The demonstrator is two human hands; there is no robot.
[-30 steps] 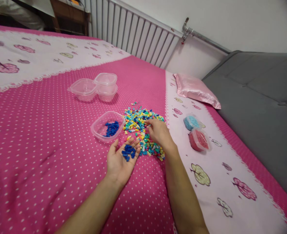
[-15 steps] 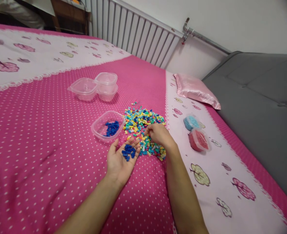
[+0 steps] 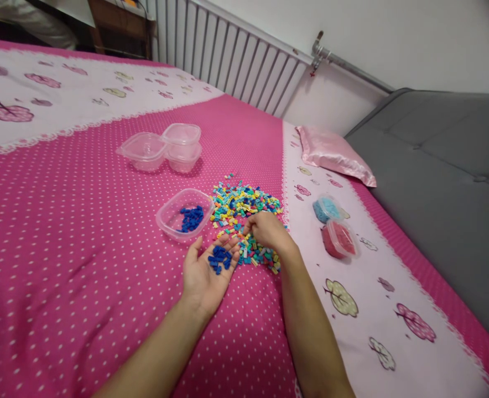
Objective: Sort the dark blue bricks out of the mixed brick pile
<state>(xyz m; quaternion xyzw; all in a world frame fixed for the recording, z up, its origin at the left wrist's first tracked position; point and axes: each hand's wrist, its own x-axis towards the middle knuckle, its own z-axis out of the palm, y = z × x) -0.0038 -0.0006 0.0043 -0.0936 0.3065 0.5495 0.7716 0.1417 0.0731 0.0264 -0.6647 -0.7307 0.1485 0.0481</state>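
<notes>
Palm up, my left hand (image 3: 203, 279) cups several small dark-blue building bricks (image 3: 219, 258), its fingers slightly curled beneath them. My right hand (image 3: 265, 229) is over the heap of mixed-colour bricks (image 3: 244, 200), thumb and fingers drawn together in a pinch. Whatever lies between those fingertips is hidden or too small to name. Beside the heap, just beyond my left fingertips, stands a clear plastic tub (image 3: 167, 221) with a cluster of dark-blue bricks (image 3: 191, 218) inside. Yellow, teal, light-blue, green and a few dark-blue pieces show in the heap.
Further back on the pink dotted bedspread (image 3: 82, 221) are clear plastic containers (image 3: 145, 157), partly stacked. To the right sit a tub of light-blue pieces (image 3: 326, 209) and a tub of red pieces (image 3: 339, 239). A pink pillow (image 3: 333, 152) lies by the grey headboard (image 3: 439, 143).
My right hand has shifted slightly left and nearer my left hand over the heap. My left hand and its blue bricks look nearly still.
</notes>
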